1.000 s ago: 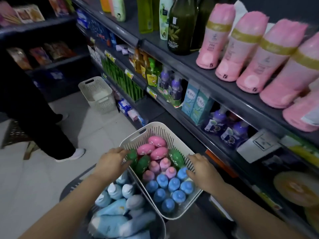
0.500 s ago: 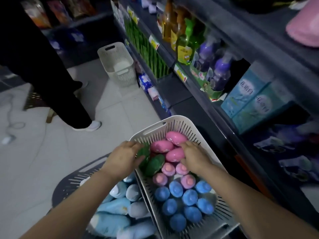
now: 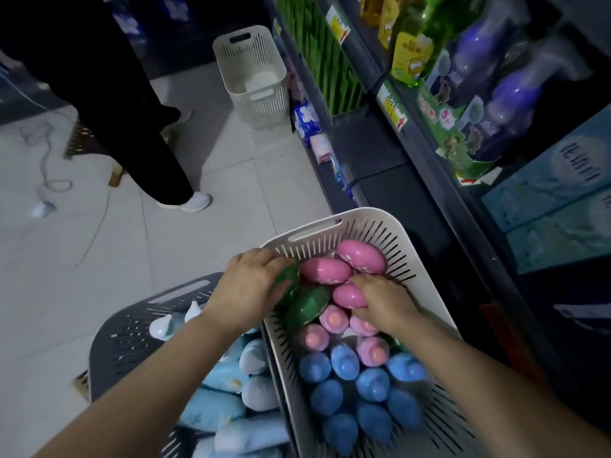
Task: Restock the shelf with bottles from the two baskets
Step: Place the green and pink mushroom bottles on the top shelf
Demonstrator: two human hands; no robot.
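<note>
A white slatted basket (image 3: 370, 223) in front of me holds pink, green and blue bottles. My left hand (image 3: 251, 285) grips a green bottle (image 3: 291, 282) at the basket's left wall. My right hand (image 3: 385, 300) curls round a pink bottle (image 3: 347, 295) in the basket's middle. Two more pink bottles (image 3: 325, 271) lie just beyond, and several blue bottles (image 3: 344, 361) stand nearer me. A dark grey basket (image 3: 132, 332) to the left holds several pale blue bottles (image 3: 211, 404). The shelf (image 3: 390, 104) runs along the right.
A second white basket (image 3: 251, 71) stands on the tiled floor by the shelf's base. A person in dark trousers and a white shoe (image 3: 188, 201) stands at the left. A cable (image 3: 49, 160) lies on the floor. Purple and green bottles fill the shelf's right side.
My view has tilted down from the upper shelf to the baskets. Both hands left the white basket's rim and reached inside, the left onto a green bottle, the right onto a pink one.
</note>
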